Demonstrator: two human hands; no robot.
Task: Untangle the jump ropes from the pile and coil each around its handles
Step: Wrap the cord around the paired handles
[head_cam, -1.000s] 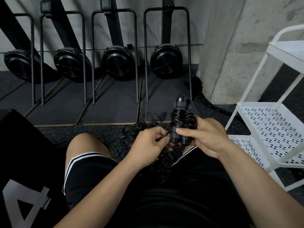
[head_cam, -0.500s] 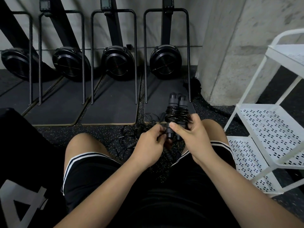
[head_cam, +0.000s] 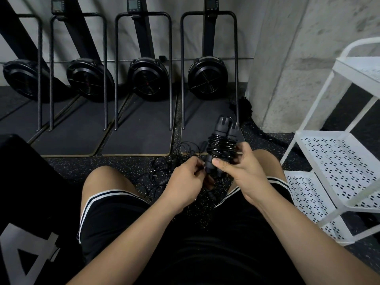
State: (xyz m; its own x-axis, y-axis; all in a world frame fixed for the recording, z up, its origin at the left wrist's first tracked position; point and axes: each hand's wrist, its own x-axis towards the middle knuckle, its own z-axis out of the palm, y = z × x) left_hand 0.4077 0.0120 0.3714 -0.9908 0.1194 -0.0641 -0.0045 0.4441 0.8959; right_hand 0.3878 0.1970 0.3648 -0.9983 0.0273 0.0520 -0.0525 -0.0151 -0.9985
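Observation:
A black jump rope (head_cam: 221, 145) has its thin cord coiled round its two handles, which stand side by side, tips up. My right hand (head_cam: 240, 167) grips the bundle from the right, thumb across the front. My left hand (head_cam: 185, 179) pinches the loose end of the cord at the lower left of the handles. On the floor between my knees lies a tangled pile of black ropes (head_cam: 164, 173) with thin cords and a handle or two showing; part of it is hidden behind my hands.
A white perforated metal cart (head_cam: 337, 169) stands close on the right. Several black machines with fan wheels (head_cam: 206, 79) line the wall ahead on dark mats. A concrete pillar (head_cam: 298, 58) rises at the back right. A black box (head_cam: 30, 202) sits at my left.
The coiled bundle has shifted slightly left and tilted; my right hand has regripped lower on it. My left hand stays pinched at the cord end.

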